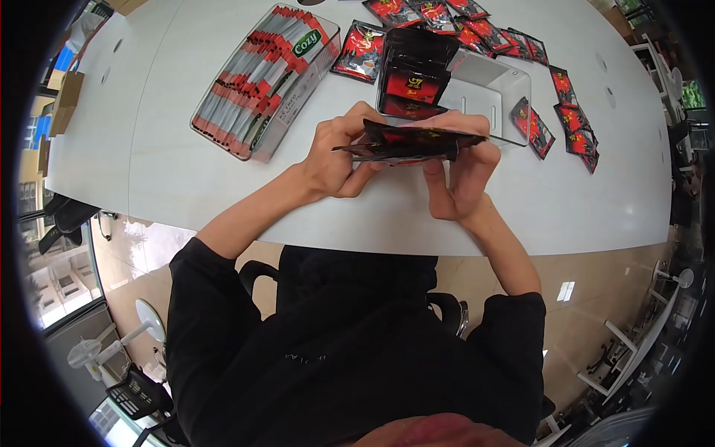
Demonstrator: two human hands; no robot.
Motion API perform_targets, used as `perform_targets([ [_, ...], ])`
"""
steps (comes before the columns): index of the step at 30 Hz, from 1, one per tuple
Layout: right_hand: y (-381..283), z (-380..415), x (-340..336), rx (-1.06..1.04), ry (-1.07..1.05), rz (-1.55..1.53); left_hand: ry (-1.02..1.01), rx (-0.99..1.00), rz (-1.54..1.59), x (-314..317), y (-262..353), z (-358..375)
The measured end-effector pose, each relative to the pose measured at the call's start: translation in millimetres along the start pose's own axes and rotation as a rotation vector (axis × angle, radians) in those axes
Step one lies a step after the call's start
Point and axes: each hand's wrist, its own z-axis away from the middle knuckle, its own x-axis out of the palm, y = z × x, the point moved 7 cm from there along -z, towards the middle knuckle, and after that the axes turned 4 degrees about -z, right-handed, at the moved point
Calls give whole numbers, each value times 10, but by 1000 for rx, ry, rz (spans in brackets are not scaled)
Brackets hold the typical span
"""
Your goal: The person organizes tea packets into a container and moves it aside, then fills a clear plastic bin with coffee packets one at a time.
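Note:
Between my two hands is a small stack of black and red coffee sachets (413,143), seen from its top edges. My left hand (341,153) pinches the stack's left end, and my right hand (469,164) grips its right end. Just beyond them stands a clear plastic box (488,73); its left part holds a row of upright sachets (417,83), while bare bottom shows in its right part. My hands partly hide the box's near side. Loose sachets (363,51) lie behind and to the left of the box.
A second clear box (249,153) full of red and white stick packs (257,82), marked Cozy, stands to the left. More sachets are scattered at the back (477,33) and down the right side (573,123) of the white table (596,201). The table's front edge runs below my forearms.

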Motion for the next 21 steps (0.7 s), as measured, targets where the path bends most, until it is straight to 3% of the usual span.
perform_targets([
  [2,68,59,3,12,-86,33,-162,-59,-87,101,-56,18],
  [7,62,-116,-102,144,-219,79,-131,32,-166,16,8,-47],
  [11,148,-107,-171,275,-263,164,-281,-173,-207,133,-64,-7],
  [12,164,-121,-190,274,-260,166,-347,-268,-204,190,-82,-19],
  [14,123,-174,-207,159,-280,241,-330,-240,-184,259,9,-99],
  [18,91,-235,-170,216,-384,340,-322,-172,-234,320,0,-48],
  [19,39,-254,-144,143,-404,395,-324,-174,-232,320,-1,-25],
  [21,-11,-259,-103,68,-423,448,-344,-312,-227,301,-91,36],
])
